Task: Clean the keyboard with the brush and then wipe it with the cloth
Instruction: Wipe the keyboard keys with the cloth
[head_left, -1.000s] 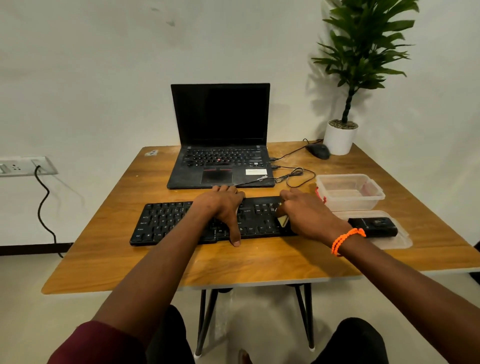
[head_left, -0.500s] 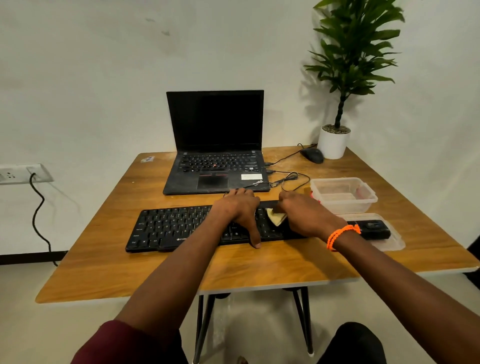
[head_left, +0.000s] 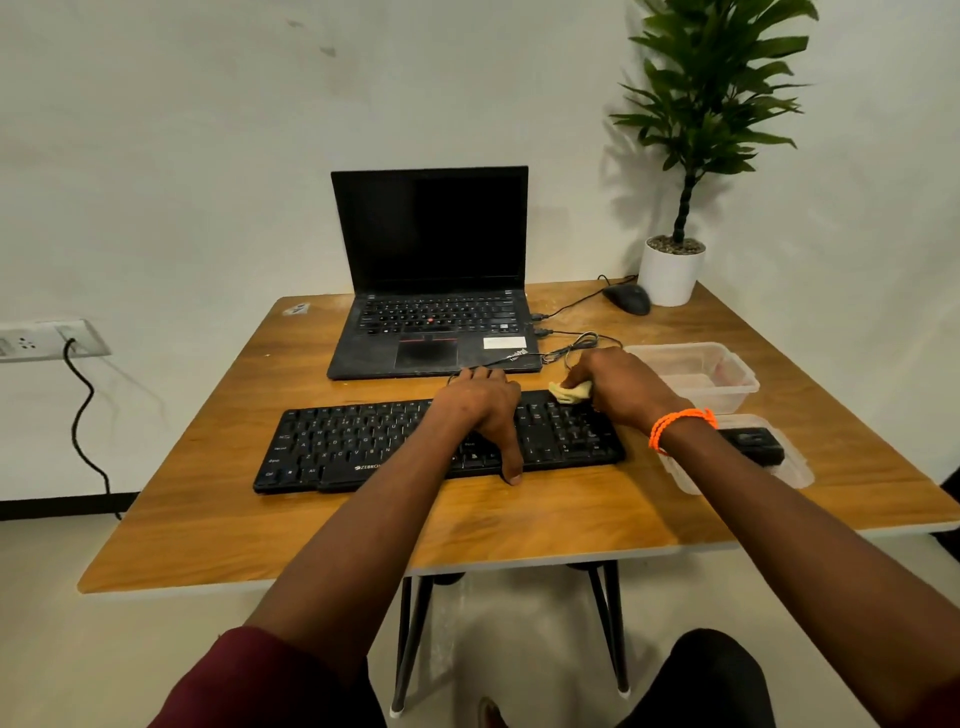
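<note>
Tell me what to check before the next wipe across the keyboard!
1. Cloth in the right hand: ok, gripped.
2. Cloth touching the keyboard: ok, at its far right edge.
3. Left hand steadying the keyboard: ok, pressed on the keys.
4. Keyboard flat on the table: ok.
5. Cable clear of the cloth: cannot tell.
6. Keys already clean: cannot tell.
</note>
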